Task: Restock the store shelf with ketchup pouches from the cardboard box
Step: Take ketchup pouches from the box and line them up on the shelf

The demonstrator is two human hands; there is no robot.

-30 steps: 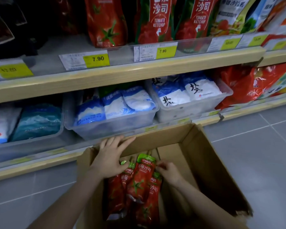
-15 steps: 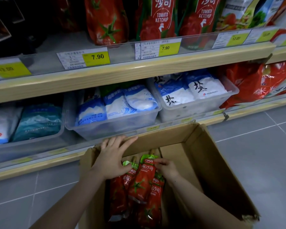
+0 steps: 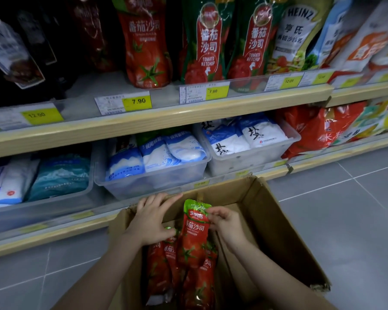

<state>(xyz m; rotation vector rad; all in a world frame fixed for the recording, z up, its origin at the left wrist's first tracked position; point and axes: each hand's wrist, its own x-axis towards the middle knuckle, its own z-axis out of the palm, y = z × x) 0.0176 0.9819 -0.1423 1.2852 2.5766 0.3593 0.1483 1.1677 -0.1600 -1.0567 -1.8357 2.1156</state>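
A ketchup pouch (image 3: 194,231) is pinched at its upper right edge by the right hand (image 3: 225,222), fingers and thumb curled onto the film just under the green top. It stands half-raised out of the cardboard box (image 3: 276,238), its lower body leaning among the other pouches (image 3: 164,265) packed below and to the left of the grip. The left hand (image 3: 152,220) is laid flat with straight fingers over the neighbouring pouches and the box's far rim, holding nothing (it looks to be steadying the stack).

The pouch is judged soft and floppy, filled with paste that sags away from a pinch, and its glossy film is likely slippery. A hold at the crimped top seam, where the film is stiff and flat, would probably be safest; squeezing the belly risks bulging or slipping. Weight seems modest, manageable one-handed.

Directly above the grip the box's far wall (image 3: 211,191) rises, and beyond it the lower shelf edge (image 3: 143,211) and clear bins of white bags (image 3: 157,157) sit close, so a straight forward pull would be blocked. Open room is found upward. Farther up, matching red pouches (image 3: 147,48) stand on the upper shelf (image 3: 166,113), with a bare gap to their left (behind the 7.90 tag (image 3: 137,101)), which is judged the likely landing place. The raised front lip there must be cleared.
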